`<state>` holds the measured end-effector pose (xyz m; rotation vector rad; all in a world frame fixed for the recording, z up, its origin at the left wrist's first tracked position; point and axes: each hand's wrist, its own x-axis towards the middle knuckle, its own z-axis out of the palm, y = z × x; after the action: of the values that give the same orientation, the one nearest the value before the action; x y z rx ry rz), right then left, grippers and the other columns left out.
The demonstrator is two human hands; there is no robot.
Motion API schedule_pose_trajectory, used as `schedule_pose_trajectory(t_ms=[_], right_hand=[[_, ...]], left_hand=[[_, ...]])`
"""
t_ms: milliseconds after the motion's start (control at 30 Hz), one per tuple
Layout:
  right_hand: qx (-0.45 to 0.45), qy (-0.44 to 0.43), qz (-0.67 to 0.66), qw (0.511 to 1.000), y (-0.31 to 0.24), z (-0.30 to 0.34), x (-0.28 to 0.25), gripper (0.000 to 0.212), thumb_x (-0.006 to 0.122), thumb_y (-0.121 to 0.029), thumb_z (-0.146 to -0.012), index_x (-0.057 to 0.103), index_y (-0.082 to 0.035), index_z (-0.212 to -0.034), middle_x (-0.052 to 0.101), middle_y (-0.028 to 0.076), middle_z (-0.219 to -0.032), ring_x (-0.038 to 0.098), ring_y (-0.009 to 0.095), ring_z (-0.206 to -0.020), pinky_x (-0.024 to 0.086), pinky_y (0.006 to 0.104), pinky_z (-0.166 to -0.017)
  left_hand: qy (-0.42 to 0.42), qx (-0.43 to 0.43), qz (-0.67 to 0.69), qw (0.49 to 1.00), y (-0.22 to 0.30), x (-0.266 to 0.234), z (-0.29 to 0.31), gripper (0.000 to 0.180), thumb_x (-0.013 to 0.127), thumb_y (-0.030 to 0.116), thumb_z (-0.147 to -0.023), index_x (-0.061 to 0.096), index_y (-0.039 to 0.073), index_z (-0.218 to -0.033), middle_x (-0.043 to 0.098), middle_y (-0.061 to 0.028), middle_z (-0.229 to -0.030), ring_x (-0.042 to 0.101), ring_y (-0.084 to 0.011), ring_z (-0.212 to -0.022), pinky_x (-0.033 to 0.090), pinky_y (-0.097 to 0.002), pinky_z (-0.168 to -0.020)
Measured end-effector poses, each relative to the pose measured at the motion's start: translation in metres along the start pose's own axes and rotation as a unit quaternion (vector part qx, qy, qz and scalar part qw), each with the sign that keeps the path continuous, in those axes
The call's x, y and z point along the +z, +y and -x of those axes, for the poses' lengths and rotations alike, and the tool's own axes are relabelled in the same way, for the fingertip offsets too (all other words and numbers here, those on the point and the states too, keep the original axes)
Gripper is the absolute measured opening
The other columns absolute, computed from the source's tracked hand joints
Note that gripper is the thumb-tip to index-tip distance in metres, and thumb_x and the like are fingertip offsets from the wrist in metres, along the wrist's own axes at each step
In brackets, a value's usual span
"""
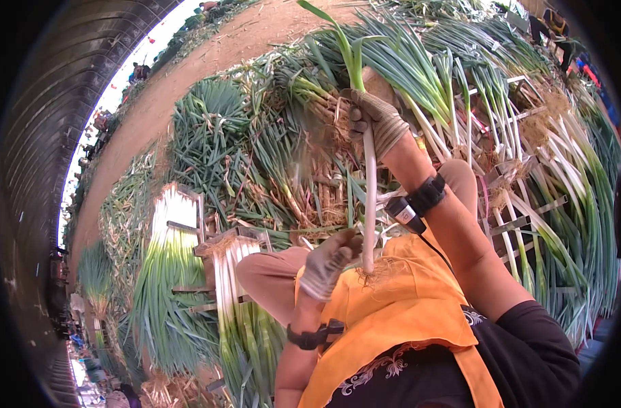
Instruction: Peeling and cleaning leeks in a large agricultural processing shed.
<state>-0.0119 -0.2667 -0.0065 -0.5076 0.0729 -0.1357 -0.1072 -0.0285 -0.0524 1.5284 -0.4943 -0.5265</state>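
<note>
A long green onion (369,197) stands nearly upright in front of me, its leaves pointing away and its roots near my orange apron (392,285). My right hand (378,121), in a striped work glove, is closed around its upper part, just below where the green leaves fan out. My left hand (329,264), gloved too, is beside the lower white shank, just left of it. Its fingers reach toward the stalk, a little apart from it, and I see nothing held in them.
Heaps of green onions (212,129) lie ahead and to the left. Sorted bundles rest in metal racks (200,224) on my left, and more stalks (514,143) lie across metal frames on my right. Beyond runs a dirt path (208,51). Another person (554,30) is at the far right.
</note>
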Motion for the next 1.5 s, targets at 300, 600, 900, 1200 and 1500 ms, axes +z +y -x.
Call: schedule_pose_trajectory(t_ms=[300, 600, 900, 1200, 1500], right_hand=[[-0.086, 0.133, 0.32, 0.934, 0.047, 0.044, 0.018, 0.021, 0.057, -0.026, -0.084, 0.058, -0.005, -0.085, 0.046, -0.003, -0.055, 0.041, 0.007, -0.046, 0.032, 0.0219, -0.043], [-0.076, 0.133, 0.324, 0.934, 0.066, 0.063, 0.005, 0.019, 0.055, -0.017, -0.085, 0.058, 0.0, -0.094, 0.047, -0.002, -0.055, 0.042, 0.006, -0.041, 0.032, 0.0199, -0.038], [-0.081, 0.151, 0.269, 0.948, 0.057, 0.059, 0.0, 0.023, 0.055, -0.016, -0.084, 0.056, -0.001, -0.102, 0.047, 0.0, -0.053, 0.041, 0.008, -0.038, 0.032, 0.0209, -0.035], [-0.087, 0.128, 0.298, 0.942, 0.057, 0.068, 0.008, 0.02, 0.052, -0.015, -0.086, 0.056, -0.001, -0.098, 0.045, -0.002, -0.054, 0.041, 0.007, -0.039, 0.031, 0.0202, -0.036], [-0.068, 0.124, 0.298, 0.944, 0.065, 0.067, 0.007, 0.022, 0.053, -0.018, -0.087, 0.055, -0.002, -0.102, 0.047, -0.001, -0.058, 0.043, 0.007, -0.041, 0.033, 0.0196, -0.036]], left_hand=[[-0.057, -0.128, -0.113, 0.984, -0.021, 0.002, 0.011, 0.019, 0.047, 0.01, -0.084, 0.063, -0.001, -0.087, 0.063, -0.0108, -0.077, 0.059, -0.0144, -0.07, 0.047, -0.0262, -0.066], [-0.138, -0.161, -0.351, 0.912, -0.062, 0.018, 0.009, 0.03, 0.046, 0.024, -0.078, 0.063, 0.001, -0.086, 0.061, -0.022, -0.082, 0.058, -0.0368, -0.077, 0.046, -0.0395, -0.071], [-0.105, -0.143, -0.311, 0.934, -0.065, 0.011, 0.009, 0.028, 0.045, 0.021, -0.078, 0.063, 0.002, -0.087, 0.061, -0.0213, -0.079, 0.059, -0.0356, -0.072, 0.047, -0.0391, -0.066], [-0.163, -0.018, -0.201, 0.966, -0.073, 0.0, 0.026, 0.024, 0.046, 0.02, -0.088, 0.056, 0.0, -0.096, 0.061, -0.0127, -0.081, 0.056, -0.0219, -0.071, 0.046, -0.0308, -0.066], [-0.086, -0.109, -0.247, 0.959, -0.071, 0.006, 0.025, 0.028, 0.039, 0.023, -0.083, 0.054, 0.002, -0.073, 0.057, -0.0191, -0.072, 0.054, -0.037, -0.071, 0.043, -0.0418, -0.065]])
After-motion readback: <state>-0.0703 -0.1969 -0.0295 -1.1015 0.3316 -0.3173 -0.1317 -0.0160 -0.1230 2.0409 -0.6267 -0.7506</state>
